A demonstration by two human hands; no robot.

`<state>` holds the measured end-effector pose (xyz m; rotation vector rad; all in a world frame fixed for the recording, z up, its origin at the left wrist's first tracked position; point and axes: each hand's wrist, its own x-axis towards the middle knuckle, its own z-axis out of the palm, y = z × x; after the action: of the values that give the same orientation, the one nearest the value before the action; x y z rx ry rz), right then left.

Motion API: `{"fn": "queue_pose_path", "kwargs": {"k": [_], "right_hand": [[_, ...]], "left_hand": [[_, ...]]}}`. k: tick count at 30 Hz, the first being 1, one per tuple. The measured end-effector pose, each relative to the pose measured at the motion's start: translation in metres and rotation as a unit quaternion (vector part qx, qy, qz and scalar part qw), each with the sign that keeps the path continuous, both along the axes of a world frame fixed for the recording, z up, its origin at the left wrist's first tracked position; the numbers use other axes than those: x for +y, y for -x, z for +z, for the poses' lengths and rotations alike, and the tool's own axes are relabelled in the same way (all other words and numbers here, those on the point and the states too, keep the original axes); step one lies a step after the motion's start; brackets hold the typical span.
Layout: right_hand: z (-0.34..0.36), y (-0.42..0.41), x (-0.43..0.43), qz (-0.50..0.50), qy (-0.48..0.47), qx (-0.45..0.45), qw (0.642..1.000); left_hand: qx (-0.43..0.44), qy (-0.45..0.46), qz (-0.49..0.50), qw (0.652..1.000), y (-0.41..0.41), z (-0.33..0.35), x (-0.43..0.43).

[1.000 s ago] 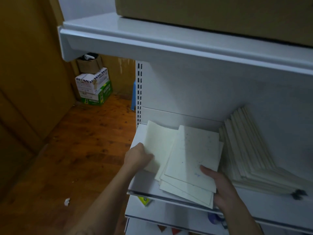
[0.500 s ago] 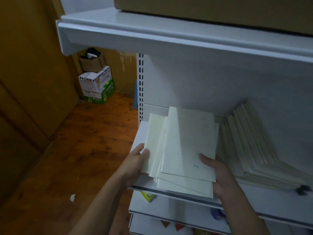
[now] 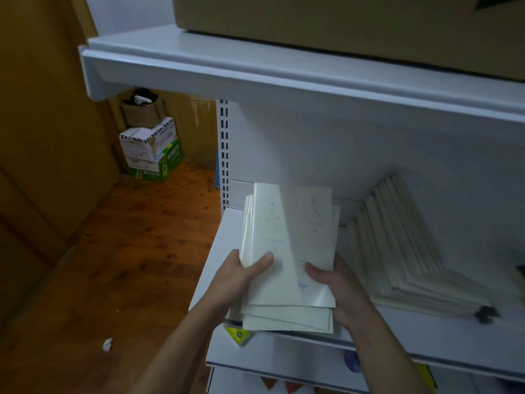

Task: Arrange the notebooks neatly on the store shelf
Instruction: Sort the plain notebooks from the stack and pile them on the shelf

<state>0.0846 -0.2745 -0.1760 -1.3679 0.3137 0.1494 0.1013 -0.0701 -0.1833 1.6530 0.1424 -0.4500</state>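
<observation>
Loose pile: a handful of pale notebooks [image 3: 287,251] is at the left end of the shelf [image 3: 426,336]. Its far end is tipped up, and its near edges are fanned and stick out past the front lip. Whether it rests on the shelf I cannot tell.
Left grip: the left hand [image 3: 241,275] holds the pile's left edge, thumb on the top cover, fingers hidden beneath.
Right grip: the right hand [image 3: 338,288] holds the lower right side, thumb on the cover, fingers underneath.
Done so far: a leaning row [image 3: 403,251] of like notebooks stands just to the right on the same shelf, tilted against the back panel and fairly even.
Left to do: by my reading, the pile must be squared up and set in line with that row, so the job looks about half done.
Around: an upper shelf [image 3: 255,69] carries a cardboard box [image 3: 341,21]. Stacked cartons [image 3: 150,149] sit in the corner on the wooden floor [image 3: 127,237], where a paper scrap [image 3: 107,344] lies. Coloured goods show on the shelves below.
In the way: the upper shelf overhangs and limits lifting room. A small dark object [image 3: 485,314] lies at the row's near end.
</observation>
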Motion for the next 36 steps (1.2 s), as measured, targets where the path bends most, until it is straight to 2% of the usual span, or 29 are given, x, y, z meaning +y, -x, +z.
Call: {"fn": "queue_pose_path", "kwargs": {"k": [2, 4, 6, 9, 12, 17, 24, 31, 36], "right_hand": [[0.006, -0.001, 0.002, -0.01, 0.09, -0.042, 0.995], [0.015, -0.003, 0.004, -0.003, 0.145, -0.085, 0.986], [0.02, -0.007, 0.005, -0.011, 0.161, -0.121, 0.979], [0.015, -0.007, 0.007, -0.033, 0.163, -0.144, 0.975], [-0.001, 0.002, 0.006, -0.023, 0.152, -0.132, 0.979], [0.008, 0.003, 0.004, -0.019, 0.098, -0.159, 0.982], [0.011, -0.003, 0.016, -0.04, 0.111, -0.179, 0.977], [-0.025, 0.013, 0.02, -0.04, 0.219, -0.118, 0.968], [-0.027, 0.014, 0.024, -0.044, 0.272, -0.1, 0.956]], "left_hand": [[-0.027, -0.032, 0.001, 0.999, -0.003, 0.002, -0.003], [-0.077, -0.002, 0.011, 0.997, -0.004, 0.007, -0.006], [-0.126, 0.043, 0.027, 0.991, -0.004, 0.013, -0.007], [-0.195, 0.044, 0.042, 0.979, -0.004, 0.012, -0.008], [-0.21, 0.016, 0.024, 0.977, 0.001, 0.0, -0.009], [-0.258, 0.06, 0.038, 0.964, 0.007, 0.008, -0.013], [-0.254, 0.062, 0.067, 0.963, 0.006, 0.006, -0.022], [-0.199, -0.022, 0.021, 0.979, 0.009, -0.032, -0.011], [-0.201, -0.089, 0.002, 0.976, 0.002, -0.041, -0.006]]}}
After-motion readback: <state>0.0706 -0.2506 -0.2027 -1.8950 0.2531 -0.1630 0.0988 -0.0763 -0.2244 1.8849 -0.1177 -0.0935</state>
